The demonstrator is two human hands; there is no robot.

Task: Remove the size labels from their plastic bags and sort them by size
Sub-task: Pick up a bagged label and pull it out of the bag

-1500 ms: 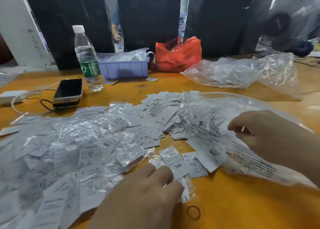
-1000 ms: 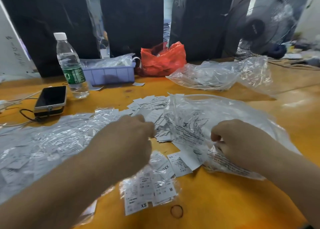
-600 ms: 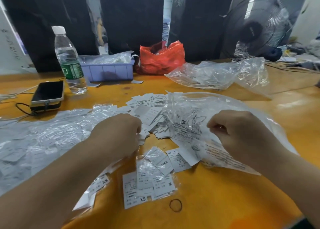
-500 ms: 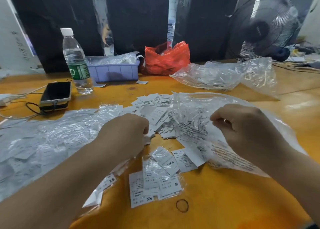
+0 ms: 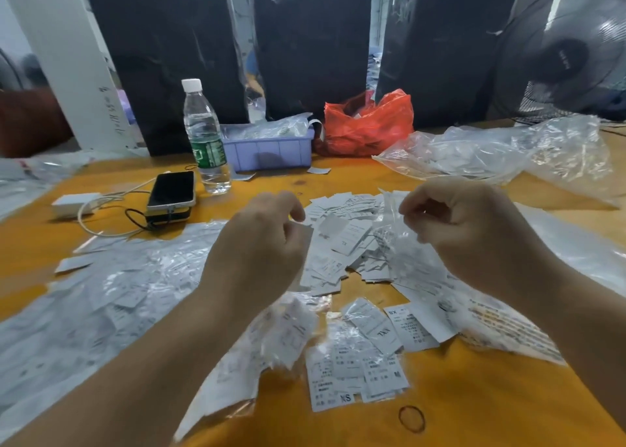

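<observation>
Both hands hover above the orange table point(image 5: 474, 412). My left hand point(image 5: 261, 243) has its fingers curled and pinches a white size label point(image 5: 306, 232) at its fingertips. My right hand point(image 5: 471, 229) is curled too and pinches the thin edge of a clear plastic bag point(image 5: 393, 216) that rises from the table. Between and beyond the hands lies a heap of loose white labels point(image 5: 342, 240). Small bagged label packs point(image 5: 355, 368) marked XS and M lie near the front, with an XXL label point(image 5: 376, 328) beside them. Many bagged labels point(image 5: 118, 294) cover the left side.
At the back stand a water bottle point(image 5: 203, 135), a lilac bin point(image 5: 274, 150), a red bag point(image 5: 369, 121) and a crumpled clear bag point(image 5: 491, 152). A phone point(image 5: 172, 189) and a white charger point(image 5: 76, 202) with its cable lie back left. A rubber band point(image 5: 411, 419) lies in front, a fan point(image 5: 569, 50) far right.
Both hands have risen off the piles and come closer together above the loose labels. The left hand left the bagged pile; the right lifted the plastic edge.
</observation>
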